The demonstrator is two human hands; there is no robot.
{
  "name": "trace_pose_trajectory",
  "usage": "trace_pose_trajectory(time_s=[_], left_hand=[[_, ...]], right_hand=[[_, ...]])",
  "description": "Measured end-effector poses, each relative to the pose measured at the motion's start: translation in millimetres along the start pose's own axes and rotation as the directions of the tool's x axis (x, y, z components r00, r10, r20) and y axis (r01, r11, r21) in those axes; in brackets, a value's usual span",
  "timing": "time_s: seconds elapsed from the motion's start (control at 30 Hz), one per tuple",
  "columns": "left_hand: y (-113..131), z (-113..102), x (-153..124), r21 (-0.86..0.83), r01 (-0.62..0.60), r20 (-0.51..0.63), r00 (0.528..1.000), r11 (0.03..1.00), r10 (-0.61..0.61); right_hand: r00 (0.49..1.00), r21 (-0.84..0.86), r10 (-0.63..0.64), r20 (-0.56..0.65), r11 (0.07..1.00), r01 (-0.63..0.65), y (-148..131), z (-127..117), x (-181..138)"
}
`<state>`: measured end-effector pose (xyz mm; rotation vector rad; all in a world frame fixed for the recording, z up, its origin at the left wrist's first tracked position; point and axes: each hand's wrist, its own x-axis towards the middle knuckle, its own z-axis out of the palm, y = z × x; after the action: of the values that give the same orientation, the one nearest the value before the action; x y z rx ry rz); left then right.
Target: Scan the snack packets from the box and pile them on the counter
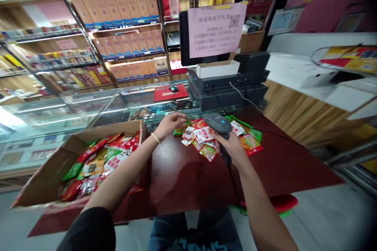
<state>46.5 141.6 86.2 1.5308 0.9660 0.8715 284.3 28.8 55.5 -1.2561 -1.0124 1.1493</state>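
My right hand [232, 147] grips the handle of a dark grey barcode scanner [218, 122], which has a small blue light on top. Its head is over a loose pile of snack packets [203, 135] in red, white and green wrapping. To the left of that pile, my left hand [170, 126] hovers with fingers loosely bent and holds nothing visible; a light band circles its wrist. More packets [250, 141] lie just right of the scanner. A cardboard box [44, 172] full of similar packets stands by my left forearm.
These packets lie on a dark red tabletop [173, 180]. Behind stand a cash register unit [229, 82] and a screen with a pink paper sign [217, 29]. A computer mouse [173, 88] rests on a red pad. Glass counters [82, 106] and stocked shelves fill the left and back.
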Motion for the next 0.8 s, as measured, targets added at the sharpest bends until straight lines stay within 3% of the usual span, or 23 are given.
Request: trace_pose_trajectory(time_s=[0.17,0.33,0.5,0.67,0.8], left_hand=[[2,-70,-59,0.148,-0.096,-0.085,0.99,0.984,0.109],[-14,-142,-131,0.306,-0.015,-0.229,0.969,0.952,0.089],[-47,-200,-192,0.42,0.146,-0.466,0.882,0.896,0.075],[-78,-226,-226,0.539,0.293,-0.569,0.818,0.79,0.085],[-88,-223,-230,0.657,0.38,-0.532,0.846,0.652,0.042]], right_hand=[[0.988,-0.074,0.04,0.151,0.997,-0.029,-4,56,6],[0.953,-0.134,0.026,0.302,0.991,0.016,2,118,10],[0.901,-0.181,0.038,0.432,0.983,0.045,12,176,5],[0.838,-0.204,0.09,0.539,0.979,0.026,24,227,0],[0.801,-0.222,0.112,0.588,0.975,0.027,30,252,-4]])
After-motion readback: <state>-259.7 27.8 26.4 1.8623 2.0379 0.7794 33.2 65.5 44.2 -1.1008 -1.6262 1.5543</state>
